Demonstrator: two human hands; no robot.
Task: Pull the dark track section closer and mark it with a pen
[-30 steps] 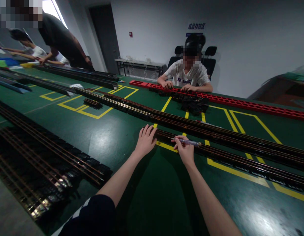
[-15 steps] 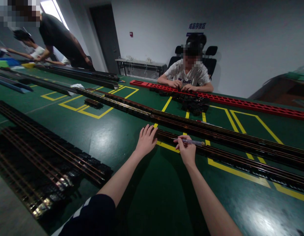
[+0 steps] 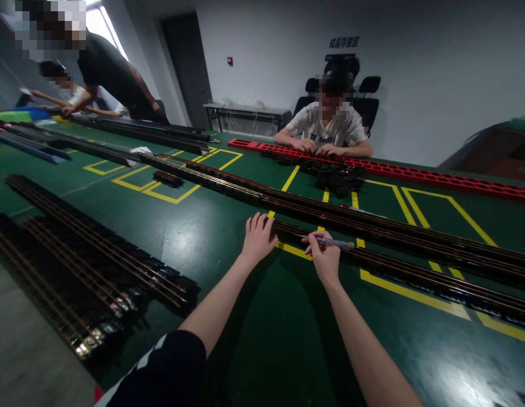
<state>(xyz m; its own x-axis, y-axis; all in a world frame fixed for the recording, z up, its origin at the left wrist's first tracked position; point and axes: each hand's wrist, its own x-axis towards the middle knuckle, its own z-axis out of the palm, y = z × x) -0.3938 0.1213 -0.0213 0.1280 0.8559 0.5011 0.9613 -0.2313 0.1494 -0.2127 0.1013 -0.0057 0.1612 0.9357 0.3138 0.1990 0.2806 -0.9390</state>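
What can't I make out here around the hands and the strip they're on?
Head view only:
- Pen tip: too small to tell whether it touches the strip.
- Right hand: its fingers cover the pen's rear.
- Left hand fingertips hide the strip's end.
- Strip's far end: cut off by the right edge.

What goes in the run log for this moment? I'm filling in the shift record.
left hand: flat on end of dark rail strip | right hand: holds pen over strip | surface: green table
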